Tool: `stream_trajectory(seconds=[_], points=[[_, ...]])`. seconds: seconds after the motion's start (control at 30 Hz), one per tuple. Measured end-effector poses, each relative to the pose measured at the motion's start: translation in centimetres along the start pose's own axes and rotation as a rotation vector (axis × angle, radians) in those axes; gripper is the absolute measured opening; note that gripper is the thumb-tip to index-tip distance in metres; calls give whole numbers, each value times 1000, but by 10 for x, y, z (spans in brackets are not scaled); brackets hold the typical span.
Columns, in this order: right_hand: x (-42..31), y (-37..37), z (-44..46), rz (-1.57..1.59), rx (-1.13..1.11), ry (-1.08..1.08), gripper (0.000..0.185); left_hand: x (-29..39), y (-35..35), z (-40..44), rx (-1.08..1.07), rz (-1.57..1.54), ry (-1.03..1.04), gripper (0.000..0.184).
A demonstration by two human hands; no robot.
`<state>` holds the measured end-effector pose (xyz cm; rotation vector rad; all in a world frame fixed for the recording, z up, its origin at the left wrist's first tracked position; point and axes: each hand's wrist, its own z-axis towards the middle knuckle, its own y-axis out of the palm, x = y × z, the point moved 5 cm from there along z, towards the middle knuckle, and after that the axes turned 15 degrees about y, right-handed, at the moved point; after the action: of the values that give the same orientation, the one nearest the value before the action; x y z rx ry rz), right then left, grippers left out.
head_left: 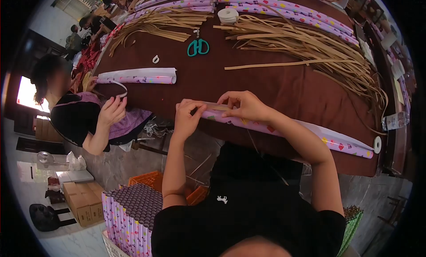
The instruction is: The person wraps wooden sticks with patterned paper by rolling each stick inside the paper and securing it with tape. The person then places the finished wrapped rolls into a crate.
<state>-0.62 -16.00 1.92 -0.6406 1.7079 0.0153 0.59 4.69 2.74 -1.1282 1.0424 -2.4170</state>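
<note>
In front of me a long roll of purple patterned paper [284,130] lies along the near table edge, its white inner side partly showing. My left hand [188,117] pinches the left end of the roll between thumb and fingers. Just to the right, my right hand [246,107] is closed, thumb and fingertips pressed on a short tan strip [216,108] that lies along the top of the roll. Fingers cover part of the strip, so its ends are hidden. A white tape roll [377,144] stands by the roll's right end.
Teal-handled scissors [198,48], a small white ring [155,59] and brown strips [293,39] lie on the brown tablecloth [195,84]. Another person [80,110] at left holds a white strip near a second paper roll [137,76]. Patterned tubes [128,226] stand upright in a crate below.
</note>
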Motion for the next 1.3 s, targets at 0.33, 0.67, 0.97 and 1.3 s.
stream_trajectory(seconds=[0.33,0.67,0.97,1.3], points=[[7,-10,2,-143,-24,42,28,-23,1,6,-70,59,-58,14],[14,-12,9,110,-158,58,17,-42,7,10,-165,-272,-260,19],[17,-13,6,-114,-82,171,20,-47,5,21,-321,-315,-251,17],[23,-11,14,-205,-35,103,23,-54,9,23,-294,-484,-354,18]])
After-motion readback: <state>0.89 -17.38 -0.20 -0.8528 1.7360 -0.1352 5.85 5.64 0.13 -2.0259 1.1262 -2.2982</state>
